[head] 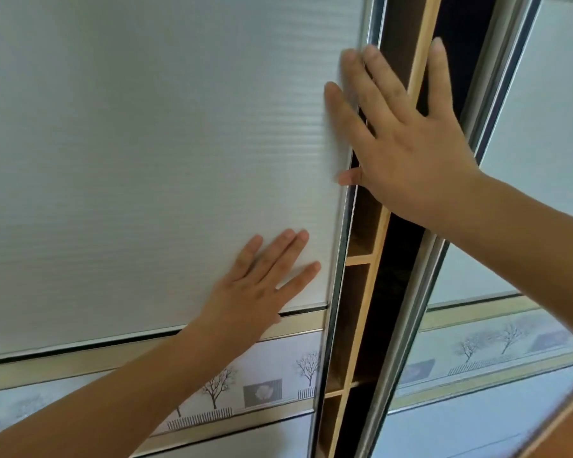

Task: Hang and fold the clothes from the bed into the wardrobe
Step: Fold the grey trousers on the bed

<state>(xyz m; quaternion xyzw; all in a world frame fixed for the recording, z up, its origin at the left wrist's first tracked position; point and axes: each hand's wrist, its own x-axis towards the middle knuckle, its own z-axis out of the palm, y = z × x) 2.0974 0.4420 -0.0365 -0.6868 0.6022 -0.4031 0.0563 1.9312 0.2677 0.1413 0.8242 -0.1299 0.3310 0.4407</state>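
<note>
1. The left hand lies flat on the wardrobe door on the left. Its fingers are straight and a little apart, and it holds nothing.
2. The right hand is higher up, with its fingers spread wide. Some fingertips lie on the same door by its shiny metal edge. The rest of the hand covers the dark gap.
3. The door is white with thin ridges. A strip with bare trees runs across it.
4. Light wooden shelves show inside the gap. The right door looks the same.
</note>
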